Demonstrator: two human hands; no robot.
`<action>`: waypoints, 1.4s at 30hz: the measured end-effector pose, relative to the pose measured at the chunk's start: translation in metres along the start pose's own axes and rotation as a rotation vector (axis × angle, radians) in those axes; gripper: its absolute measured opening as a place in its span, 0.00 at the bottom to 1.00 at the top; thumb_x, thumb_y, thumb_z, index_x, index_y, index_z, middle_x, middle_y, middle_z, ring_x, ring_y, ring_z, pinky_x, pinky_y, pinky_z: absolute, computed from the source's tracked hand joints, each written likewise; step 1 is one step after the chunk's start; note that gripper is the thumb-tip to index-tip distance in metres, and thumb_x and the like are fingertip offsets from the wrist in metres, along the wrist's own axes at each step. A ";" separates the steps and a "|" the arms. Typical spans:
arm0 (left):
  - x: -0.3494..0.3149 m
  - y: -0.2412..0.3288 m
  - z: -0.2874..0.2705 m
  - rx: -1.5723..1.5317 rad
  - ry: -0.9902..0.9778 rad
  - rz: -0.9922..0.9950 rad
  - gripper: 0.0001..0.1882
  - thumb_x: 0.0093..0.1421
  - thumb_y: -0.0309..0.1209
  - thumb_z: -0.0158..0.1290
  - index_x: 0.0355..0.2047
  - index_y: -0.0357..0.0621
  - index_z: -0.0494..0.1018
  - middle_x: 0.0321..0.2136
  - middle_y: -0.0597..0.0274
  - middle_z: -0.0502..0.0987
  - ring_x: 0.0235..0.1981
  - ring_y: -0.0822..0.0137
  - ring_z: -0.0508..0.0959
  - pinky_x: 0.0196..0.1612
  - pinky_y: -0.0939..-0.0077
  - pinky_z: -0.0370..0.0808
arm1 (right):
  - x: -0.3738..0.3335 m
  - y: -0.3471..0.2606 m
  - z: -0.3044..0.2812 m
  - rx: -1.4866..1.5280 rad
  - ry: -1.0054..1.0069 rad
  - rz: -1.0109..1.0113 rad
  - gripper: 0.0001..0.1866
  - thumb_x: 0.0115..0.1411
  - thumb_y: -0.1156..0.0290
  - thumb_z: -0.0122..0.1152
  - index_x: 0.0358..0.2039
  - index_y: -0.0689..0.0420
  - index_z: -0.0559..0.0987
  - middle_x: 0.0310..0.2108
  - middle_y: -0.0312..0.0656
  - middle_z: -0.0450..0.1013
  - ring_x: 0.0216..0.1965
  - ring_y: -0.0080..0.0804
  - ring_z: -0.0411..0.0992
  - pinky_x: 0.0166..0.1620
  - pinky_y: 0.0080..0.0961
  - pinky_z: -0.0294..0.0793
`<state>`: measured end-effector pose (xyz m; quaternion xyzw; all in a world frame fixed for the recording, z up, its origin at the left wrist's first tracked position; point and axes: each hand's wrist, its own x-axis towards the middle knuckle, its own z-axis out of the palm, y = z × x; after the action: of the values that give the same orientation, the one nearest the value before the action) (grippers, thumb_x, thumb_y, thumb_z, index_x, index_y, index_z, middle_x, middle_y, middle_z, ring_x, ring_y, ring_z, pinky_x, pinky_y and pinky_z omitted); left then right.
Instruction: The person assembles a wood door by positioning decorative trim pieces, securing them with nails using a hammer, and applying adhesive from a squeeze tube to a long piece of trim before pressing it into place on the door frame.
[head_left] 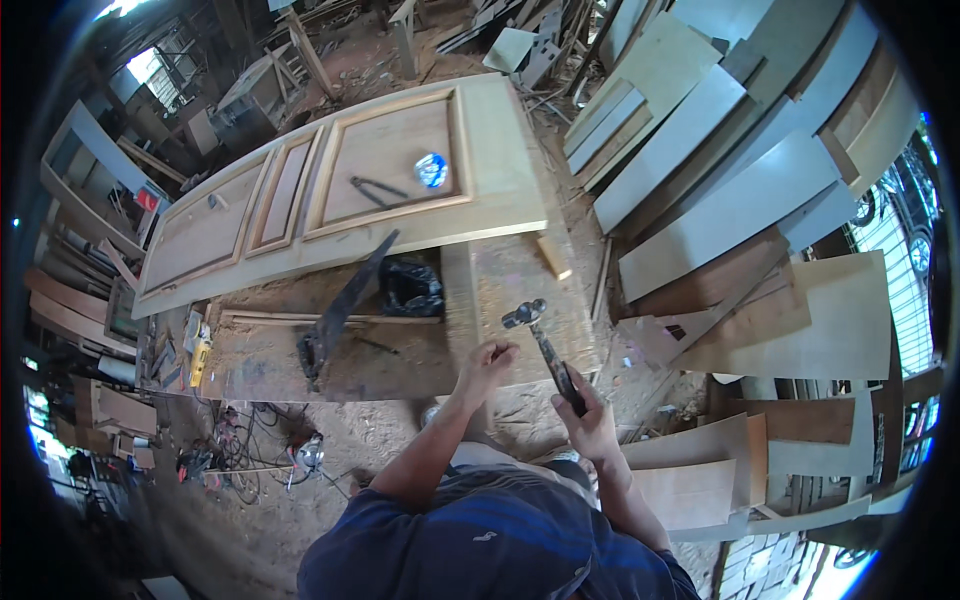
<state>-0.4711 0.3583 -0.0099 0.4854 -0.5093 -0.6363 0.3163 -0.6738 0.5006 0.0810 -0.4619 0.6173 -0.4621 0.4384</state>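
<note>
My right hand (588, 420) is wrapped round the dark handle of a hammer (553, 362), its metal head raised over the near right part of the wooden workbench (500, 290). To its left, my left hand (484, 370) is closed with the fingertips drawn together near the bench's front edge; whatever is in them is too small to make out. Beyond both hands a pale panelled wooden door (505, 175) lies across the bench. On it rest a pair of pincers (378, 190) and a shiny blue and white bundle (431, 170).
A handsaw (350, 290) leans against the door's near edge, beside a black plastic bag (411, 288). A small wood block (553, 257) lies right of them. A yellow tool (200, 358) sits at the bench's left end. Boards (740, 215) lean along the right; cables (250, 450) litter the floor.
</note>
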 end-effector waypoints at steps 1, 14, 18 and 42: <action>-0.004 -0.004 0.021 -0.001 0.008 0.006 0.09 0.74 0.29 0.62 0.49 0.36 0.83 0.34 0.71 0.81 0.36 0.78 0.78 0.41 0.78 0.76 | -0.003 0.000 -0.021 -0.001 -0.007 -0.007 0.31 0.74 0.69 0.67 0.73 0.64 0.72 0.56 0.39 0.79 0.55 0.22 0.74 0.61 0.23 0.72; 0.033 -0.009 0.149 -0.144 0.057 0.015 0.09 0.68 0.22 0.59 0.47 0.36 0.80 0.39 0.68 0.82 0.41 0.77 0.79 0.48 0.77 0.77 | 0.064 0.020 -0.169 -0.034 -0.078 0.069 0.26 0.72 0.67 0.69 0.68 0.59 0.77 0.33 0.23 0.70 0.32 0.11 0.61 0.35 0.15 0.63; 0.072 -0.005 0.179 -0.132 0.135 0.015 0.13 0.68 0.23 0.59 0.52 0.35 0.82 0.41 0.65 0.84 0.42 0.75 0.81 0.49 0.76 0.79 | 0.116 0.032 -0.204 -0.117 -0.113 0.015 0.28 0.70 0.64 0.73 0.66 0.61 0.79 0.32 0.32 0.76 0.32 0.16 0.69 0.37 0.21 0.73; 0.330 0.150 0.170 -0.241 0.842 0.148 0.08 0.72 0.29 0.65 0.43 0.37 0.82 0.35 0.62 0.86 0.35 0.73 0.84 0.43 0.75 0.83 | 0.580 -0.031 -0.314 -0.132 -0.628 -0.019 0.28 0.70 0.66 0.72 0.67 0.63 0.78 0.40 0.33 0.79 0.41 0.20 0.74 0.48 0.23 0.76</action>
<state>-0.7533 0.0782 0.0379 0.6242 -0.2918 -0.4135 0.5952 -1.0821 -0.0174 0.1045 -0.6151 0.4762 -0.2601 0.5720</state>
